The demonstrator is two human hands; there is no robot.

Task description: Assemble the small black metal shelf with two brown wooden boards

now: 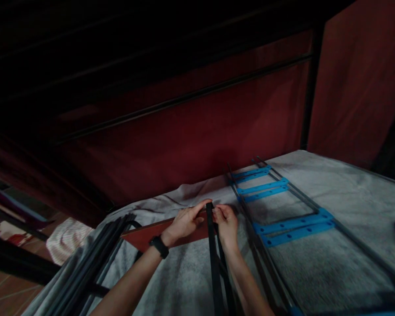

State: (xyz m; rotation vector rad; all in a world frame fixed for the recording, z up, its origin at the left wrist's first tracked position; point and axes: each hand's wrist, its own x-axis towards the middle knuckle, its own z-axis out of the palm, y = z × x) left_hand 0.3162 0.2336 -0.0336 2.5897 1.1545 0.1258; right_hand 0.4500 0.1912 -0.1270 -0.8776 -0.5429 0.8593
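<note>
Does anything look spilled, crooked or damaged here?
Nothing looks spilled or plainly damaged, though the light is dim. Only the grey fabric sheet bunches into folds along the dark red panel instead of lying flat.

I can't make out the tiny piece (pixel 213 210) in the right hand (pixel 227 224); the bottom edge crops the black bar (pixel 214 259).

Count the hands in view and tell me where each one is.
2. The left hand, below which a dark watch is worn, is left of the black bar's top end; the right hand is right of it. No other hand shows.
</note>
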